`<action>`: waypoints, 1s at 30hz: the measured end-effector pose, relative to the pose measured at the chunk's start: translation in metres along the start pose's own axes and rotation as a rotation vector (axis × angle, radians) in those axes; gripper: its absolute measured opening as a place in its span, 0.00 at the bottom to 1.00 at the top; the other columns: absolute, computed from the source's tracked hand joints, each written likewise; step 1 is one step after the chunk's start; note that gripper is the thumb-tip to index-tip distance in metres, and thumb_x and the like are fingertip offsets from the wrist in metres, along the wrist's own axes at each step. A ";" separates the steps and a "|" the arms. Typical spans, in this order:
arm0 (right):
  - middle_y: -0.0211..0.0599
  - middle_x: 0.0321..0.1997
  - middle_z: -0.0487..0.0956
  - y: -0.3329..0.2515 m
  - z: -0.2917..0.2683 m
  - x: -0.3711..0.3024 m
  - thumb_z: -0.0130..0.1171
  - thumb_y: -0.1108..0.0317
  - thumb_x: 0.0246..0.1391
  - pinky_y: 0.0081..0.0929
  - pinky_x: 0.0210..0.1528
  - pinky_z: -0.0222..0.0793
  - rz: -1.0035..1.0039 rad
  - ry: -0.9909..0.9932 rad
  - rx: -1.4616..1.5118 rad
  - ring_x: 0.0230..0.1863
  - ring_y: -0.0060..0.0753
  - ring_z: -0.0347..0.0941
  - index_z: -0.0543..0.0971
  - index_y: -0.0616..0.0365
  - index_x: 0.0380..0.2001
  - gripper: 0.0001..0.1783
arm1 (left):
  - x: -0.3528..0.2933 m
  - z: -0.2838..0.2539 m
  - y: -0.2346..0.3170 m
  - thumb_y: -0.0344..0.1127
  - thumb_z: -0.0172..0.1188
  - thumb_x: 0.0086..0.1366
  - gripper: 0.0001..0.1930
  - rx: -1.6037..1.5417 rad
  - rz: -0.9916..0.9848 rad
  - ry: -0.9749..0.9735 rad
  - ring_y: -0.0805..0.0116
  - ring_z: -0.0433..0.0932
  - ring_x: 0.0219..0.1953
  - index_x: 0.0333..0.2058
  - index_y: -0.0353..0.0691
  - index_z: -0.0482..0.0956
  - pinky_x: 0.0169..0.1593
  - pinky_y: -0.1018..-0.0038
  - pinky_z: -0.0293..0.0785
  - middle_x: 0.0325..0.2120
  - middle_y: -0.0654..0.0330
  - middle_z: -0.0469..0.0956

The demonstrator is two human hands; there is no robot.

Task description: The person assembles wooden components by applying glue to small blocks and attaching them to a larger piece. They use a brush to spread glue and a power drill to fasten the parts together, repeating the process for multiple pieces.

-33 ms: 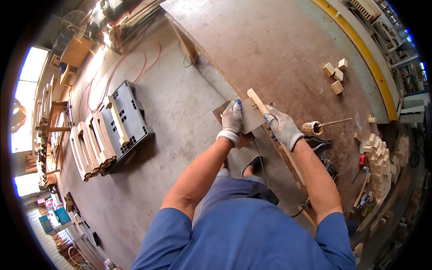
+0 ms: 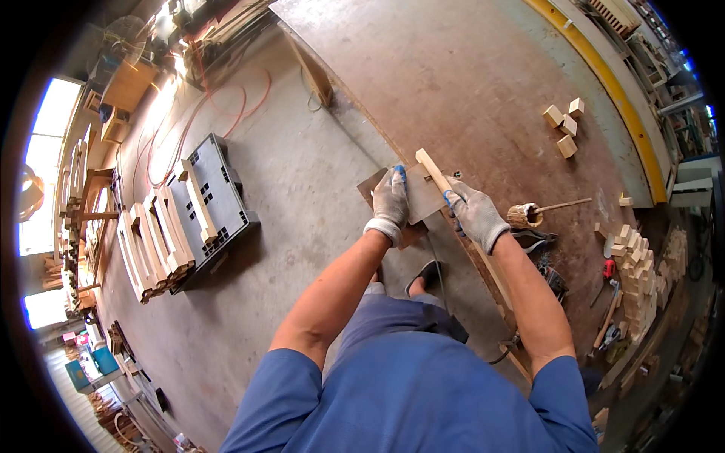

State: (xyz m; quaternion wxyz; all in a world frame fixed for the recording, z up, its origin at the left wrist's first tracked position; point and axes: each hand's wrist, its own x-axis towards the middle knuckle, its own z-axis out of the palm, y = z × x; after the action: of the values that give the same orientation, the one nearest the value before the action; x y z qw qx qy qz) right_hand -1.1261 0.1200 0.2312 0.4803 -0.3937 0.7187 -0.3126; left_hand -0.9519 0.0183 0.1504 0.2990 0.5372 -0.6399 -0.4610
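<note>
A: hands first, what are they on?
B: both gloved, at the tabletop's (image 2: 483,90) left edge; right hand (image 2: 477,215) is clamped on the near end of a wooden strip (image 2: 432,167), fingers curled round it

A: left?
B: left hand (image 2: 390,198) is on a flat grey plate (image 2: 424,195), fingers together; can't tell if it's pinching the plate or just lying on it

A: where's the strip exactly?
B: at that same left edge, slanted, far end pointing away from the wearer, beside the plate; the plate juts out past the edge

A: what's near the right hand?
B: pliers (image 2: 535,240) just beyond the wrist, then a round rough-sided pot (image 2: 521,216) with a stick (image 2: 565,204) leaning out toward the tabletop's right edge

A: near right corner?
B: red-handled screwdriver (image 2: 609,269), beside a stepped stack of pale wooden blocks (image 2: 638,266)

A: further up?
B: four loose wooden cubes (image 2: 569,125) grouped toward the right edge, well apart from the hands; yellow strip (image 2: 615,72) runs along that side past them

A: floor, left of the tabletop?
B: dark grey crate (image 2: 214,175), one wooden bar (image 2: 198,202) lying across it, row of shaped wooden pieces (image 2: 155,243) along its left side
</note>
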 end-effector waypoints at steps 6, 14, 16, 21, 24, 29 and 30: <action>0.49 0.42 0.84 -0.008 -0.002 -0.001 0.55 0.53 0.72 0.34 0.47 0.76 0.091 -0.019 -0.076 0.37 0.37 0.79 0.74 0.53 0.68 0.27 | 0.005 0.007 -0.012 0.46 0.49 0.78 0.21 -0.048 -0.005 0.045 0.47 0.84 0.50 0.50 0.37 0.85 0.56 0.61 0.76 0.45 0.44 0.85; 0.59 0.52 0.83 0.006 0.000 0.003 0.55 0.53 0.72 0.40 0.56 0.75 -0.045 0.045 -0.213 0.53 0.58 0.81 0.74 0.55 0.67 0.27 | -0.005 0.004 0.015 0.52 0.56 0.75 0.23 -0.042 -0.140 0.042 0.50 0.84 0.51 0.51 0.38 0.85 0.57 0.63 0.76 0.46 0.46 0.86; 0.58 0.52 0.83 0.004 0.000 0.004 0.55 0.52 0.71 0.41 0.57 0.75 -0.064 0.049 -0.198 0.54 0.58 0.81 0.74 0.55 0.67 0.27 | -0.004 0.004 0.014 0.52 0.56 0.75 0.23 -0.038 -0.145 0.051 0.50 0.84 0.51 0.51 0.38 0.84 0.57 0.63 0.76 0.47 0.46 0.86; 0.59 0.53 0.83 0.001 0.002 0.010 0.54 0.51 0.71 0.44 0.57 0.75 -0.121 0.068 -0.256 0.55 0.60 0.80 0.75 0.54 0.66 0.28 | -0.003 0.012 -0.005 0.51 0.56 0.75 0.22 -0.044 -0.068 0.103 0.51 0.84 0.52 0.51 0.38 0.85 0.58 0.63 0.76 0.47 0.47 0.86; 0.60 0.50 0.83 0.007 0.004 0.016 0.54 0.51 0.71 0.48 0.56 0.75 -0.187 0.107 -0.339 0.53 0.62 0.80 0.75 0.53 0.66 0.27 | -0.005 0.011 0.004 0.50 0.57 0.75 0.20 -0.058 -0.085 0.087 0.52 0.85 0.51 0.50 0.39 0.85 0.57 0.63 0.77 0.46 0.47 0.86; 0.60 0.43 0.84 -0.001 0.010 0.009 0.53 0.52 0.71 0.53 0.52 0.75 -0.151 0.134 -0.449 0.47 0.65 0.81 0.74 0.52 0.66 0.27 | -0.007 0.007 0.016 0.47 0.60 0.74 0.18 -0.040 -0.152 0.090 0.54 0.86 0.47 0.48 0.38 0.86 0.54 0.64 0.78 0.43 0.48 0.87; 0.59 0.42 0.84 -0.001 0.012 0.008 0.52 0.52 0.71 0.54 0.51 0.75 -0.168 0.151 -0.457 0.46 0.65 0.81 0.73 0.52 0.66 0.27 | -0.008 0.008 0.019 0.46 0.60 0.73 0.18 -0.024 -0.153 0.119 0.54 0.86 0.46 0.48 0.38 0.86 0.53 0.65 0.78 0.43 0.48 0.87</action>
State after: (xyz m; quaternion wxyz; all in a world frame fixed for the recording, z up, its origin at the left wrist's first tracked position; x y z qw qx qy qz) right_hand -1.1167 0.1117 0.2242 0.2964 -0.5258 0.7693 -0.2094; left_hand -0.9652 0.0278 0.1657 0.3069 0.6072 -0.5725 -0.4575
